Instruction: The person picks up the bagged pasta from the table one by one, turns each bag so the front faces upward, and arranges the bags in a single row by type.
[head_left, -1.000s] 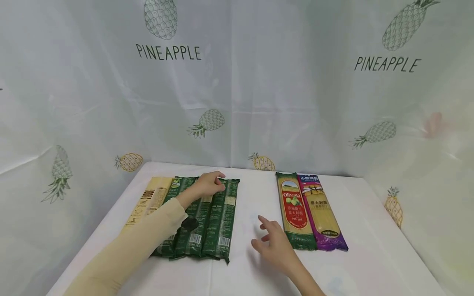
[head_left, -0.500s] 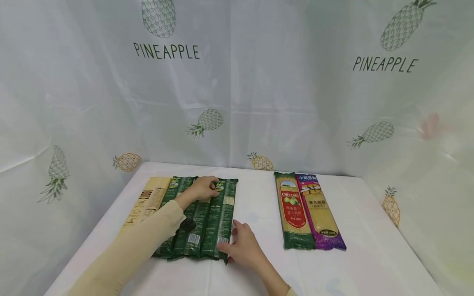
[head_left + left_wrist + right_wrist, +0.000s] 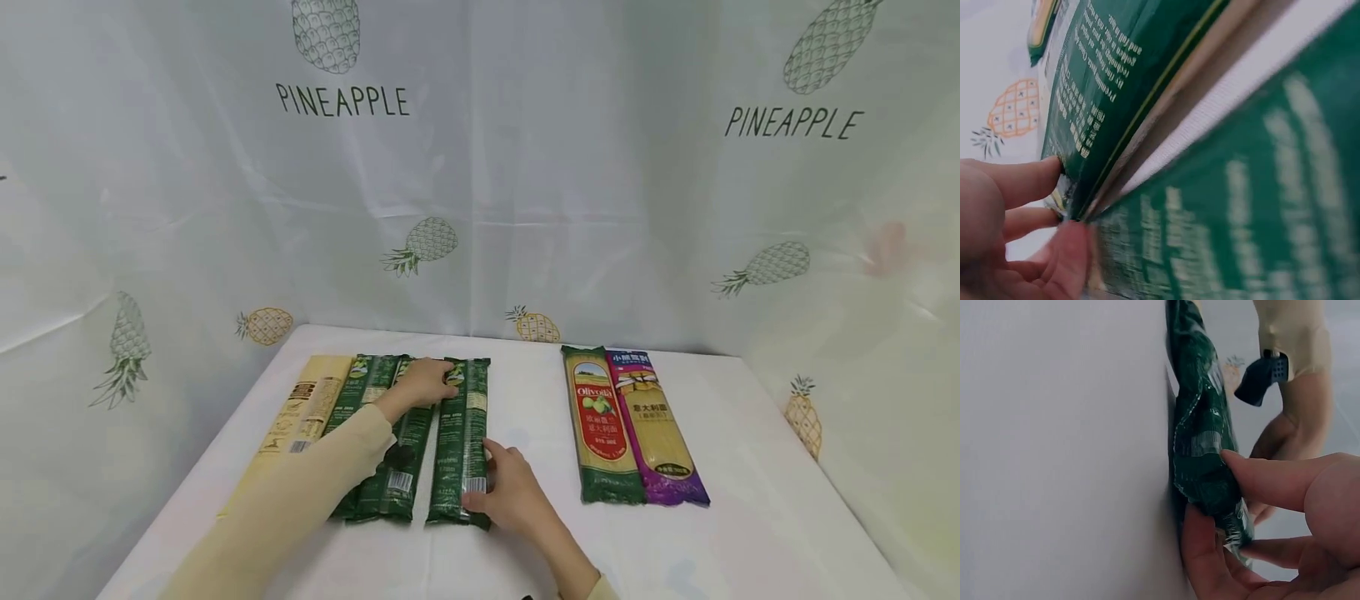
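A green spaghetti packet [image 3: 452,442] lies lengthwise on the white-covered table, its back label up. My left hand [image 3: 423,382] holds its far end; in the left wrist view the thumb and fingers [image 3: 1025,181] pinch the corner. Down at the near right corner, my right hand [image 3: 513,496] grips the same packet, thumb on top and a fingertip tucked under the edge in the right wrist view. A narrow strip of cloth separates it from two more green packets [image 3: 397,479] on the left, partly hidden by my left sleeve.
Leftmost in the row is a yellow packet [image 3: 307,400], partly covered by the left forearm. Off to the right, a green-and-red Olivoila pasta packet [image 3: 600,417] and a purple pasta packet [image 3: 656,425] lie side by side. A pineapple-print curtain [image 3: 562,208] hangs behind the table.
My right hand has come left from beside the Olivoila packet and taken hold of the rightmost green spaghetti packet. That packet has shifted slightly right, opening a gap from its green neighbour.
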The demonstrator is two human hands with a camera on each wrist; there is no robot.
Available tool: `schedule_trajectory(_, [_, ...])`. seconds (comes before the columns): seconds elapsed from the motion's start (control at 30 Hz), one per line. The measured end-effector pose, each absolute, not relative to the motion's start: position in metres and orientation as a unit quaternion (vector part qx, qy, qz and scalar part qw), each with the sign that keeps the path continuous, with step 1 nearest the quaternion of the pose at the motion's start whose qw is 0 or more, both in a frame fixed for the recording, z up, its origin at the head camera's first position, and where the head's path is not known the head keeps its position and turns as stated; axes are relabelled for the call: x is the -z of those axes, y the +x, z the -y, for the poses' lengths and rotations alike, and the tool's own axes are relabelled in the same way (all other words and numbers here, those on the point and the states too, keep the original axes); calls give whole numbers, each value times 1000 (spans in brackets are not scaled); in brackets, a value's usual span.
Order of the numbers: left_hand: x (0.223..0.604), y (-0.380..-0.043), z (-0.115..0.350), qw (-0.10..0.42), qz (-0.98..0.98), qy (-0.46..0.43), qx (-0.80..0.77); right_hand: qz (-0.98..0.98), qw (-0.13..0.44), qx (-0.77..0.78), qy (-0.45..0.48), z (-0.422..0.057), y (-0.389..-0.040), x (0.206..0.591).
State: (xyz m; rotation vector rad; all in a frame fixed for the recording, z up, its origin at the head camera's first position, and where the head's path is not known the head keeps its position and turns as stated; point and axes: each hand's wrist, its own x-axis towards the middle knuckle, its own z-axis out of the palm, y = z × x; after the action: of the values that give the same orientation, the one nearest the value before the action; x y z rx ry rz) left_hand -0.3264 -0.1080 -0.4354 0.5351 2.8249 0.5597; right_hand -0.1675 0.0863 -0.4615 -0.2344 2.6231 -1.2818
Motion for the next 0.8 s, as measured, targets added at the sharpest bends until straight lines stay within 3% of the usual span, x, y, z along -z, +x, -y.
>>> schedule_trajectory(0.27, [435,-327,89,130,-963,158,-173,-878,122,458,-70,-107,-173,465])
schedule_trajectory(0.57, [451,-327,89,134,-900,77,-407,-842,135,517,-68,-115,-172,471])
schedule_trajectory(0.8, [448,-329,81,119,-865,65,-483,-849,98,516,-63,-118,-167,471])
